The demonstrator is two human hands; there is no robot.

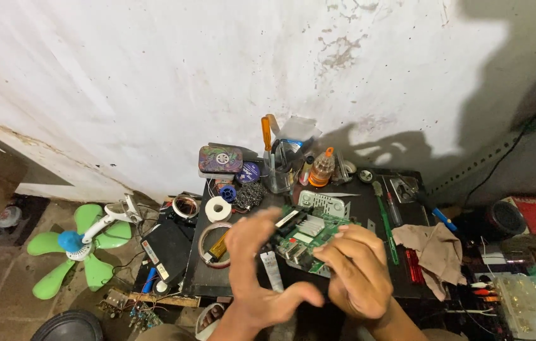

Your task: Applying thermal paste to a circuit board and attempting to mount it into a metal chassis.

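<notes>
A green circuit board (306, 235) with a silver heat sink and white connectors lies tilted on the small black table (356, 201). My right hand (355, 273) curls around the board's near right corner, thumb and fingertips on its edge. My left hand (260, 268) is blurred and spread open just left of the board, fingers near the board's left edge and thumb pointing right. A white tube (272, 269) lies on the table under the left hand.
At the table's back stand a clear cup of tools (278, 173), an orange-capped bottle (322, 168) and a round-patterned tin (220, 158). Tape rolls (218, 209), a brown cloth (435, 250) and a green screwdriver (385, 228) surround the board. A green fan (78, 247) lies on the floor left; a clear parts box (524, 304) sits right.
</notes>
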